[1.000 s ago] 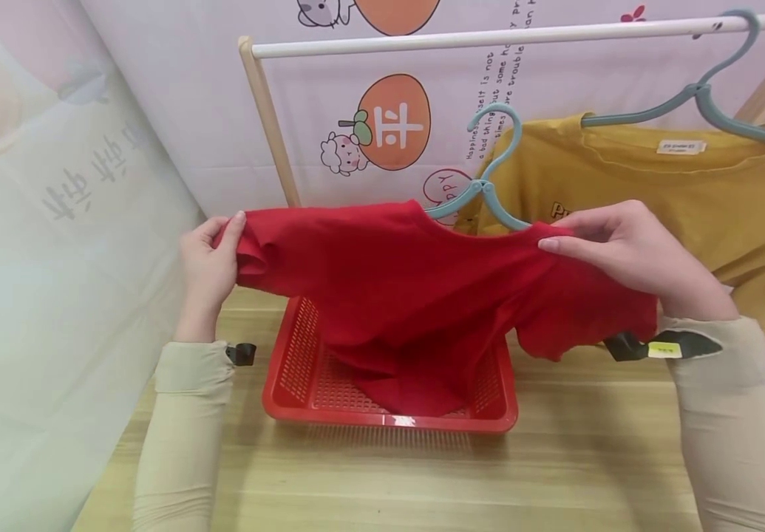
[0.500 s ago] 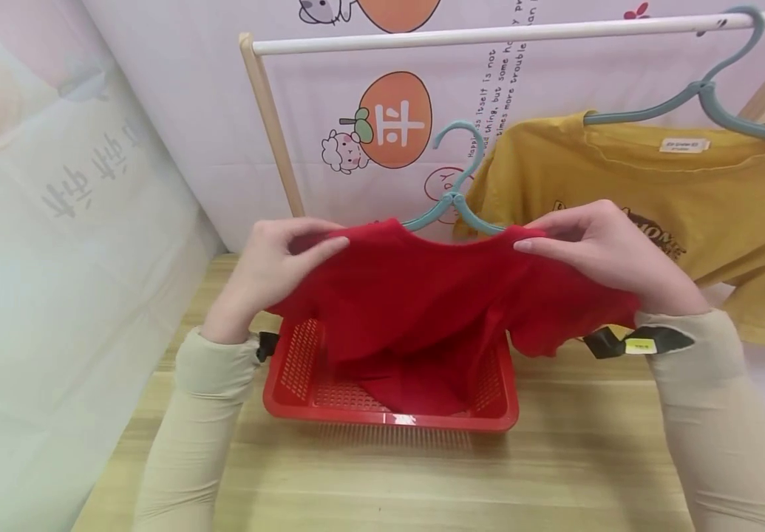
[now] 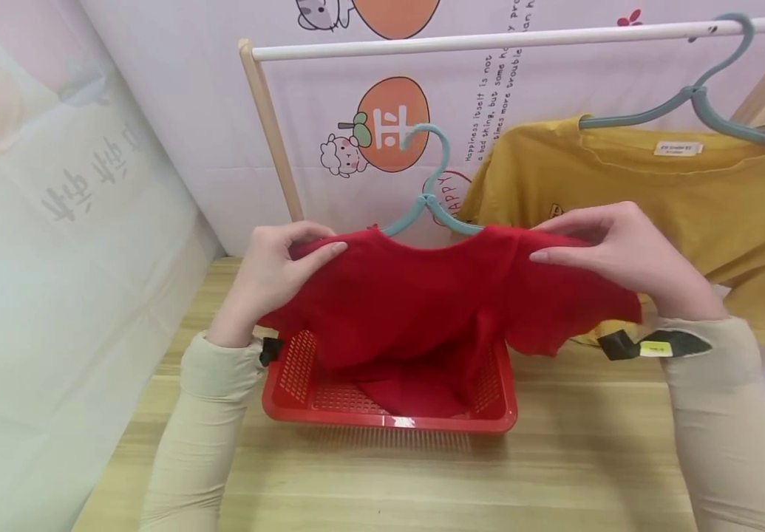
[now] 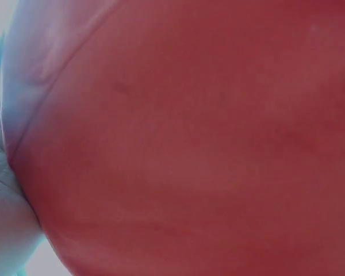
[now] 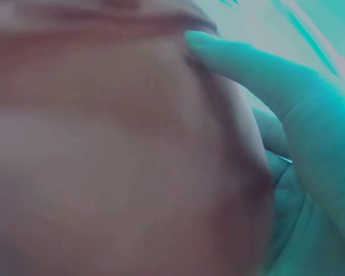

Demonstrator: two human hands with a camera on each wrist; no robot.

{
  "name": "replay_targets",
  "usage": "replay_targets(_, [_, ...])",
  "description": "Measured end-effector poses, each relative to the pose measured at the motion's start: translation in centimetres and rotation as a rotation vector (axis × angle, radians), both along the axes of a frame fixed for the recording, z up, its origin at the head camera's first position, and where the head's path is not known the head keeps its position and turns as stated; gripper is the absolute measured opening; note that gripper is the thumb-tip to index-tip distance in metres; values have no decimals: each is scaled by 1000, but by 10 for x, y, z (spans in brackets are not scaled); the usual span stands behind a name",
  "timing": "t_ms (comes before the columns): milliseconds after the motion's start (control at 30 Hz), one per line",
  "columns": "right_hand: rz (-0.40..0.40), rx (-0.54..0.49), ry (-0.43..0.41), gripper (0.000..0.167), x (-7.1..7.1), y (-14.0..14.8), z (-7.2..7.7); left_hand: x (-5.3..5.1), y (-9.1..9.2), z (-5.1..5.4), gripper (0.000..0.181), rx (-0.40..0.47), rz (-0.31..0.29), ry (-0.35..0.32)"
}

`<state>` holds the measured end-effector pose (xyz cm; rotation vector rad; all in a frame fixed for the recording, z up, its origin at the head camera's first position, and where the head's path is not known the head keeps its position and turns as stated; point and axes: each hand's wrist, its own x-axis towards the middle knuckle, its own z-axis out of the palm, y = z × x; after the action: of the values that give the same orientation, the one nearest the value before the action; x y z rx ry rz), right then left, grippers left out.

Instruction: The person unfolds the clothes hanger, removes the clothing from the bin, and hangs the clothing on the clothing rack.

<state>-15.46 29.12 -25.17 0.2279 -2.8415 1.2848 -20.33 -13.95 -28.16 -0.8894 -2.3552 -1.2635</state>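
Note:
A red T-shirt [image 3: 415, 295] is held up by both hands in the head view, its lower part hanging into the red basket [image 3: 389, 421]. Out of its neckline rises a blue-green hanger [image 3: 427, 201], the arms running down inside the shirt. My left hand [image 3: 272, 273] pinches the left shoulder, thumb in front and fingers behind. At the other shoulder, my right hand [image 3: 628, 251] pinches the cloth the same way. Red cloth [image 4: 190, 138] fills most of the left wrist view. In the right wrist view, the thumb [image 5: 247, 63] lies on the blurred shirt.
A yellow T-shirt [image 3: 675, 199] hangs on another blue-green hanger [image 3: 661, 111] from the white rail [image 3: 462, 43] at the back right. The rack's wooden post [image 3: 272, 140] stands behind the basket. A printed cloth covers the wall [image 3: 216, 111]. Below is a wooden table [image 3: 382, 488].
My left hand has moved from the sleeve end in to the shoulder. The hanger has shifted left and lower. My right hand now grips farther out along the right shoulder.

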Motion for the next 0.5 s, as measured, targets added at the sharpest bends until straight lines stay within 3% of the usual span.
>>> replay_targets(200, [-95, 49, -35, 51, 2, 34, -7, -3, -18, 1, 16, 22, 86, -10])
replay_targets(500, [-207, -1, -2, 36, 3, 70, -10, -2, -38, 3, 15, 75, 131, -45])
